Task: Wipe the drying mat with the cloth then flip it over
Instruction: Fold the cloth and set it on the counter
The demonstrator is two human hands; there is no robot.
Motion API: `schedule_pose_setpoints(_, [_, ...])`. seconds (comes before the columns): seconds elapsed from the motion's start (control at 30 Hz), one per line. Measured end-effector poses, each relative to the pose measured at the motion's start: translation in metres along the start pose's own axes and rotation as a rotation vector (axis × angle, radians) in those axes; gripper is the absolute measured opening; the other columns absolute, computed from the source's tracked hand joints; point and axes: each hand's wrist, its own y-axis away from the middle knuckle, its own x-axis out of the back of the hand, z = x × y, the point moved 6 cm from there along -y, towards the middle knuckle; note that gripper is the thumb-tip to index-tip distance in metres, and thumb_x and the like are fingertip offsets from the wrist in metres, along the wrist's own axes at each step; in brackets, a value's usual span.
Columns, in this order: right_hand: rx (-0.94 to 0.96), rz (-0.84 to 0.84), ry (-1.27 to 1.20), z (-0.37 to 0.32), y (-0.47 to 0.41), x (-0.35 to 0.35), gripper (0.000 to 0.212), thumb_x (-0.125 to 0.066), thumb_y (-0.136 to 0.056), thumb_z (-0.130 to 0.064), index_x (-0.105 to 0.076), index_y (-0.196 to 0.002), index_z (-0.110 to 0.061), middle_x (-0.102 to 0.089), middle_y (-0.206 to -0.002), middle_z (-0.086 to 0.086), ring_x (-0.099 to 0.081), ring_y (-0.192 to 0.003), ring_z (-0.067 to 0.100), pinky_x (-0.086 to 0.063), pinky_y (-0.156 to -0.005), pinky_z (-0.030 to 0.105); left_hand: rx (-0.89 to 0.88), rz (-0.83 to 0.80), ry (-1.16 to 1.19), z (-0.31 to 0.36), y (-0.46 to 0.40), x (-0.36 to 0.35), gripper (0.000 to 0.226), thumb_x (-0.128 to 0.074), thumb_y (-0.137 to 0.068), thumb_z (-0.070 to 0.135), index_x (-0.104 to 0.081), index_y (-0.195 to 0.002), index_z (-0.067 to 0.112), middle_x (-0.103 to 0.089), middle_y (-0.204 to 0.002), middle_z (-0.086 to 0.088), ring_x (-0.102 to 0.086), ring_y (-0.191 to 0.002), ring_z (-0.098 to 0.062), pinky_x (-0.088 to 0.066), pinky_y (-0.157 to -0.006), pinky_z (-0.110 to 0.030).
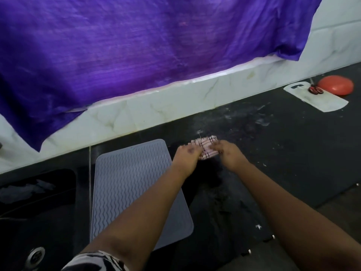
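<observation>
I've got both hands, left (186,153) & right (227,151), pinching the cloth (208,146) just right of the mat (132,184); should bunch it firm before wiping.

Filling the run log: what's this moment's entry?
stage: pre-wipe | left hand and right hand: both gripping cloth | drying mat: flat, ridged side up, untouched

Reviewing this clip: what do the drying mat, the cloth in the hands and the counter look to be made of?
Drying mat: likely silicone or soft rubber, matte grey, with moulded wavy ridges and rounded corners. Cloth: woven fabric, pink with dark check lines and a loose thread, bunched between the left hand and right hand. Counter: polished dark stone, possibly granite; glossy, smeared.
</observation>
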Motion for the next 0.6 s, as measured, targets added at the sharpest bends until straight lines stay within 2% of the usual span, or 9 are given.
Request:
schedule_pose_setpoints(0.1, [-0.091, -0.242, 0.088, 0.039, 0.023, -0.051, 0.038, -0.053, -0.087, 0.001, -0.065, -0.12, -0.012, -0.057, -0.133, 0.009, -0.052, -0.124, 0.026, -0.04, -0.107, 0.035, -0.02, -0.39, 0.075, 0.008, 0.024, -0.057, 0.033, -0.06, -0.084, 0.024, -0.054, -0.115, 0.018, -0.055, -0.121, -0.008, -0.054, -0.11, -0.026, -0.046, -0.094, -0.04])
schedule_pose_setpoints(0.13, [-0.086, -0.284, 0.169, 0.048, 0.029, -0.062, 0.046, -0.053, -0.084, 0.002, -0.063, -0.124, -0.018, -0.052, -0.139, 0.002, -0.047, -0.129, 0.024, -0.037, -0.109, 0.037, -0.009, -0.431, 0.107, 0.008, 0.029, -0.068, 0.036, -0.062, -0.081, 0.032, -0.052, -0.113, 0.019, -0.054, -0.119, -0.007, -0.054, -0.108, -0.025, -0.046, -0.093, -0.041])
schedule_pose_setpoints(0.23, [-0.102, -0.157, 0.359, 0.051, 0.024, -0.054, 0.051, -0.049, -0.081, -0.008, -0.06, -0.124, -0.035, -0.048, -0.137, -0.014, -0.037, -0.126, 0.022, -0.033, -0.1, 0.042, 0.052, -0.259, 0.184, 0.003, 0.03, -0.068, 0.041, -0.054, -0.077, 0.054, -0.053, -0.101, 0.021, -0.058, -0.105, -0.002, -0.056, -0.1, -0.023, -0.04, -0.085, -0.038])
schedule_pose_setpoints(0.3, [-0.091, 0.012, 0.279, 0.04, 0.013, -0.039, 0.048, -0.049, -0.082, -0.006, -0.061, -0.124, -0.026, -0.055, -0.13, -0.002, -0.041, -0.12, 0.025, -0.037, -0.098, 0.04, 0.096, -0.056, 0.216, -0.003, 0.023, -0.057, 0.039, -0.05, -0.085, 0.053, -0.056, -0.104, 0.02, -0.061, -0.106, -0.001, -0.055, -0.103, -0.023, -0.041, -0.084, -0.036])
schedule_pose_setpoints(0.33, [-0.097, 0.093, 0.204, 0.037, 0.008, -0.034, 0.046, -0.05, -0.084, -0.005, -0.058, -0.128, -0.018, -0.056, -0.127, 0.006, -0.044, -0.119, 0.029, -0.04, -0.1, 0.04, 0.1, 0.014, 0.215, -0.005, 0.019, -0.055, 0.039, -0.049, -0.09, 0.048, -0.056, -0.114, 0.018, -0.06, -0.12, -0.004, -0.052, -0.112, -0.024, -0.042, -0.089, -0.038])
schedule_pose_setpoints(0.4, [-0.166, 0.119, 0.127, 0.037, -0.001, -0.036, 0.047, -0.051, -0.089, -0.008, -0.048, -0.136, -0.009, -0.052, -0.128, 0.016, -0.046, -0.12, 0.034, -0.04, -0.104, 0.04, 0.098, -0.019, 0.214, -0.006, 0.011, -0.061, 0.048, -0.047, -0.095, 0.035, -0.043, -0.14, 0.016, -0.037, -0.151, -0.007, -0.034, -0.137, -0.025, -0.033, -0.107, -0.043])
schedule_pose_setpoints(0.43, [-0.212, 0.063, 0.131, 0.04, -0.005, -0.042, 0.048, -0.051, -0.091, -0.01, -0.044, -0.138, -0.008, -0.05, -0.13, 0.018, -0.046, -0.121, 0.035, -0.039, -0.105, 0.04, 0.098, -0.085, 0.214, -0.007, 0.008, -0.067, 0.053, -0.046, -0.097, 0.031, -0.034, -0.147, 0.017, -0.027, -0.157, -0.005, -0.025, -0.142, -0.025, -0.027, -0.112, -0.044])
schedule_pose_setpoints(0.5, [-0.264, 0.002, 0.139, 0.045, -0.01, -0.049, 0.043, -0.05, -0.09, -0.008, -0.05, -0.133, -0.007, -0.049, -0.129, 0.019, -0.048, -0.118, 0.035, -0.041, -0.102, 0.039, 0.117, -0.199, 0.199, -0.009, 0.004, -0.078, 0.055, -0.044, -0.098, 0.028, -0.028, -0.149, 0.018, -0.03, -0.154, -0.006, -0.03, -0.136, -0.026, -0.03, -0.108, -0.042])
schedule_pose_setpoints(0.6, [-0.195, 0.221, 0.064, 0.033, -0.015, -0.034, 0.019, -0.052, -0.087, -0.005, -0.06, -0.104, -0.008, -0.056, -0.108, 0.014, -0.051, -0.104, 0.033, -0.046, -0.085, 0.041, 0.148, -0.171, 0.224, -0.012, 0.002, -0.081, 0.048, -0.044, -0.097, 0.028, -0.036, -0.143, 0.017, -0.042, -0.139, -0.006, -0.041, -0.12, -0.026, -0.037, -0.097, -0.039])
